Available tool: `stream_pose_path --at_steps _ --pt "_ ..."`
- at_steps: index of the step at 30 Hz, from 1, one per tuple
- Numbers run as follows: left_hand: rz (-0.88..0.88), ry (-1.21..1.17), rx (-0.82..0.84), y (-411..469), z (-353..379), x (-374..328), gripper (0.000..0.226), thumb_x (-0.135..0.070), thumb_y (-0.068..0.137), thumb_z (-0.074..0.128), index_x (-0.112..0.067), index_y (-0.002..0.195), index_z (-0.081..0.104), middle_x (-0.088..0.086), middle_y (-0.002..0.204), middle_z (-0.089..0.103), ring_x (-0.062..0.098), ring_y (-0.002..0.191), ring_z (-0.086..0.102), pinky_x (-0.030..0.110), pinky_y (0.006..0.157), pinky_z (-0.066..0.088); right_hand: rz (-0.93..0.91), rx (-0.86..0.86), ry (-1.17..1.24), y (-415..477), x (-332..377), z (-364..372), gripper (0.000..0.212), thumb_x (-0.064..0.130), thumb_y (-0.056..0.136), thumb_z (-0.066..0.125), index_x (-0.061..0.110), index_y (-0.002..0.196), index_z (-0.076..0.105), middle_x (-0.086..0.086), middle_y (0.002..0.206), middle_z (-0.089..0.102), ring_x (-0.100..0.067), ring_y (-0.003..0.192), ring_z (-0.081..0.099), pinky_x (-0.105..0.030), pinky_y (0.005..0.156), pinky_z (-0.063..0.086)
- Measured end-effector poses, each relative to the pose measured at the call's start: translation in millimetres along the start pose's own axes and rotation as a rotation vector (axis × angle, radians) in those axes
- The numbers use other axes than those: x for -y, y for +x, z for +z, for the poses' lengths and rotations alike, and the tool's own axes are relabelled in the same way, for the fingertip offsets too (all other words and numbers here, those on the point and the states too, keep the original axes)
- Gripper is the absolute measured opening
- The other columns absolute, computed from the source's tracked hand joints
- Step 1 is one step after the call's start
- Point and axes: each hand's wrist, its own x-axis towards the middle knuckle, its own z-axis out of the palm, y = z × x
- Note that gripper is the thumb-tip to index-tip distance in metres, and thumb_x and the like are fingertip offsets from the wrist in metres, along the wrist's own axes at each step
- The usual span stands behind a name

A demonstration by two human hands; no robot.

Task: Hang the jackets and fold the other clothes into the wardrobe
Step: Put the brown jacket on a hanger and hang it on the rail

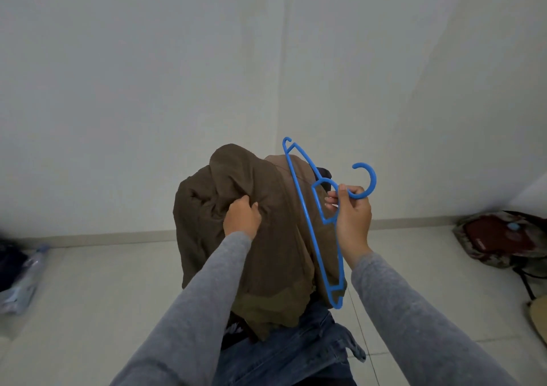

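A brown jacket (266,237) hangs bunched in front of me, held up in the air. My left hand (242,216) grips a fold of its fabric near the top. My right hand (352,211) is closed on the neck of a blue plastic hanger (313,225), just below its hook. The hanger is tilted, one end up by the jacket's collar, the other down near its hem, lying against the jacket's right side. Below the jacket lies blue denim clothing (296,353) on a pile.
White walls meet in a corner ahead, above a pale tiled floor (103,282). A dark red and camouflage backpack (503,240) leans at the right wall. At the left edge lie a dark garment and a clear plastic bag (23,282).
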Motion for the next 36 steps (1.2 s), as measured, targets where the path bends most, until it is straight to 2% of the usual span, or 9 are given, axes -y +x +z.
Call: stream_pose_path --at_steps 4,7,13,20,24,27,31,33,36 --pt "0.126 0.143 0.152 -34 11 36 0.02 -0.027 0.093 0.051 -0.01 0.099 0.061 0.011 0.103 0.064 0.031 0.099 0.06 0.034 0.084 0.046 0.004 -0.012 0.016 -1 0 3 0.016 0.019 0.098 0.047 0.019 0.083 0.053 0.0 0.078 0.063 -0.009 0.07 0.062 -0.015 0.067 0.055" --pt "0.103 -0.166 -0.078 -44 8 53 0.018 -0.028 0.082 0.065 -0.016 0.087 0.053 0.005 0.089 0.06 0.025 0.085 0.059 0.037 0.081 0.051 0.004 0.0 0.02 0 -1 7 0.016 0.019 0.098 0.047 0.019 0.083 0.053 0.0 0.078 0.064 -0.008 0.07 0.063 -0.015 0.067 0.055" --pt "-0.442 -0.568 -0.137 -7 -9 16 0.123 -0.056 0.062 0.079 -0.007 0.148 0.006 0.013 0.149 0.023 0.031 0.137 0.028 0.04 0.111 0.026 0.006 0.026 0.029 0 -6 5 0.015 0.02 0.097 0.048 0.018 0.084 0.055 0.0 0.079 0.064 -0.01 0.071 0.063 -0.019 0.071 0.056" --pt "-0.077 -0.304 -0.489 2 -16 17 0.102 -0.056 0.058 0.08 -0.012 0.136 0.03 0.011 0.141 0.031 0.03 0.128 0.036 0.046 0.104 0.038 -0.007 0.099 0.018 4 -6 1 0.014 0.02 0.098 0.048 0.011 0.097 0.058 -0.003 0.083 0.065 -0.01 0.074 0.064 -0.018 0.071 0.055" --pt "0.215 0.301 -0.321 27 -39 16 0.104 -0.058 0.068 0.071 -0.028 0.149 0.014 0.008 0.158 -0.001 0.028 0.145 0.0 0.052 0.112 0.012 0.003 0.199 0.014 1 -7 3 0.018 0.018 0.098 0.047 0.013 0.102 0.063 -0.004 0.084 0.066 -0.013 0.077 0.064 -0.025 0.077 0.056" --pt "0.555 0.609 -0.147 47 -51 11 0.055 -0.049 0.086 0.057 -0.026 0.134 0.047 0.003 0.159 0.008 0.021 0.147 -0.003 0.048 0.114 -0.007 0.007 0.235 -0.01 0 -7 10 0.019 0.017 0.099 0.046 0.018 0.099 0.064 -0.008 0.089 0.067 -0.017 0.08 0.064 -0.028 0.079 0.056" --pt "0.628 0.235 0.112 40 -60 8 0.026 -0.038 0.092 0.055 -0.015 0.102 0.063 0.004 0.112 0.064 0.022 0.114 0.053 0.041 0.116 0.019 -0.01 0.293 -0.029 -4 -1 15 0.019 0.018 0.099 0.044 0.02 0.1 0.063 -0.01 0.093 0.066 -0.018 0.085 0.063 -0.027 0.081 0.055" --pt "0.597 0.022 0.252 31 -67 3 0.021 -0.038 0.09 0.058 -0.017 0.09 0.061 -0.001 0.092 0.063 0.018 0.09 0.058 0.039 0.094 0.044 0.0 0.332 -0.053 -5 2 16 0.018 0.02 0.099 0.044 0.023 0.101 0.062 -0.006 0.096 0.066 -0.016 0.091 0.063 -0.025 0.082 0.054" --pt "0.617 -0.163 0.284 23 -90 -18 0.015 -0.032 0.086 0.066 -0.019 0.08 0.059 -0.006 0.075 0.059 0.01 0.075 0.054 0.027 0.074 0.042 0.032 0.42 -0.122 -4 10 21 0.014 0.031 0.096 0.051 0.034 0.105 0.062 0.005 0.102 0.066 -0.011 0.1 0.062 -0.031 0.092 0.049"
